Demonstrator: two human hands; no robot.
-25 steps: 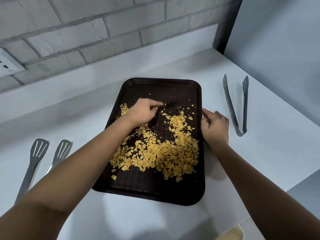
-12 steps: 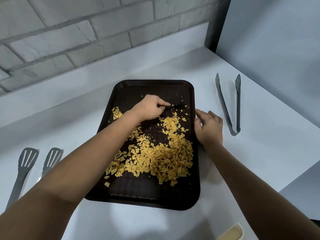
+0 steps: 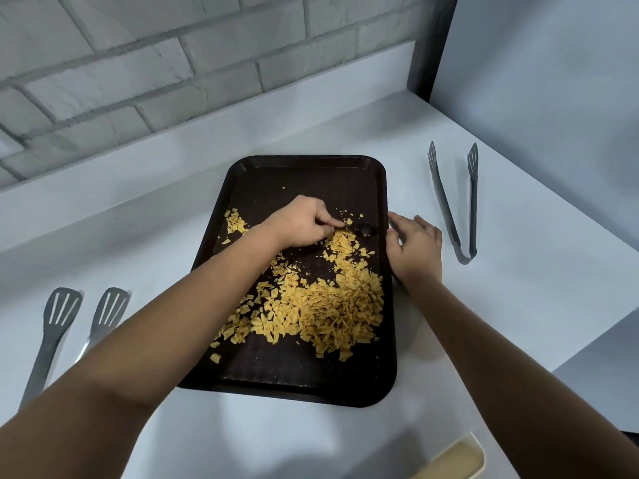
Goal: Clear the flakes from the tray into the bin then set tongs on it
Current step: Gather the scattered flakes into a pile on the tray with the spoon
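Since a second ago the left hand has carried its small dark tool rightward across the tray, from near the middle toward the right rim, and the loose flakes beside it have bunched closer to that edge; the patch at the left has stayed where it was. The left grip is closed around the tool, fingers curled and pinching its handle. The right hand remains at the tray's right rim with fingers bent over the edge, apparently steadying it, though whether it truly clasps the rim cannot be told. Most flakes lie in a heap on the near right part of the tray, so gathering seems well along but nothing is tipped out yet. The bin shows only as a corner below the table. The tongs lie untouched on the table just right of the right hand, and a slotted pair lies far left.
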